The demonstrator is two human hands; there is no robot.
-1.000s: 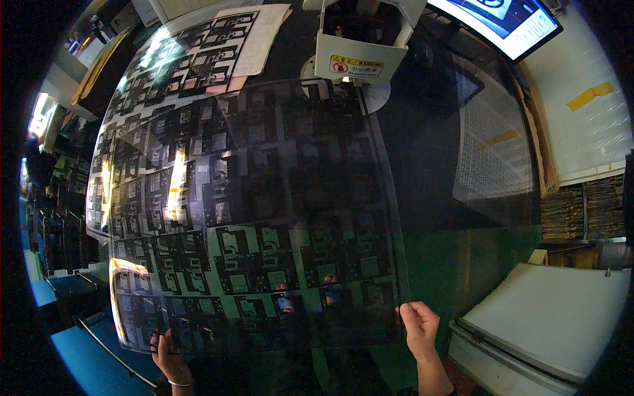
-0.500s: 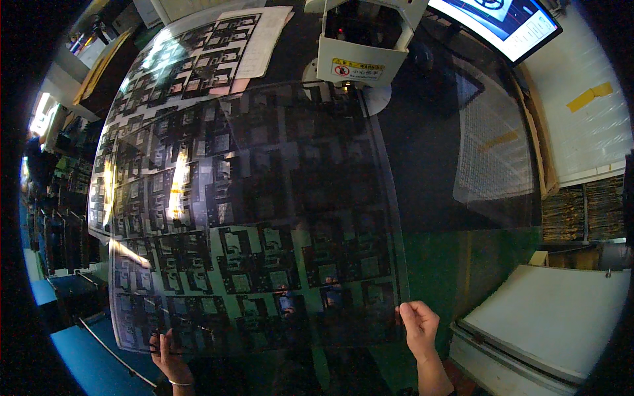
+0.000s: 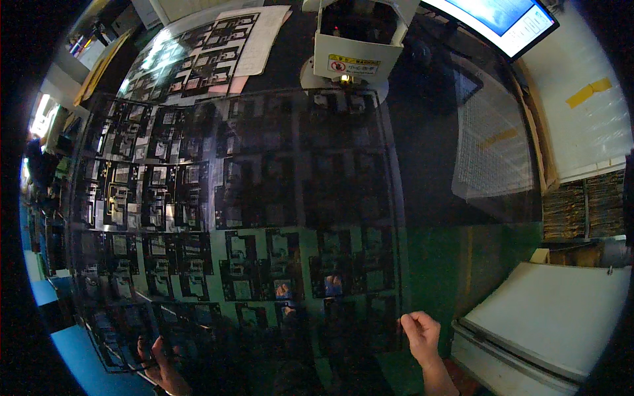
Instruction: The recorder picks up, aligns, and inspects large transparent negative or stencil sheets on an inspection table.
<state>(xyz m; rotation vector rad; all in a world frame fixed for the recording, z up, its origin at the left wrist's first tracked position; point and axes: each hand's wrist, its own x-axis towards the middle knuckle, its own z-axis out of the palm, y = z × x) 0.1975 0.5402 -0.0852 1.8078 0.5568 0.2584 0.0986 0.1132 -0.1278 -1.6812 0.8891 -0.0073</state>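
A large transparent film, printed with rows of dark circuit patterns, spans the middle of the view. My right hand pinches its lower right edge between thumb and fingers. At the lower left, my left hand grips the film near its bottom edge; its fingers show dimly through the printing. The film's far edge lies under the front of a white machine head, where a small light glows. Beyond the film, a second patterned film lies on the table over pale paper.
A lit monitor stands at the far right. A clear dotted sheet lies on the dark tabletop. To the lower right is a white-topped cabinet. Stacked dark racks stand above it, and blue surfaces line the left.
The film has swung left, its left side now farther out and lower, and the bright glare on it has faded. My left hand moved slightly left with it. The monitor picture changed.
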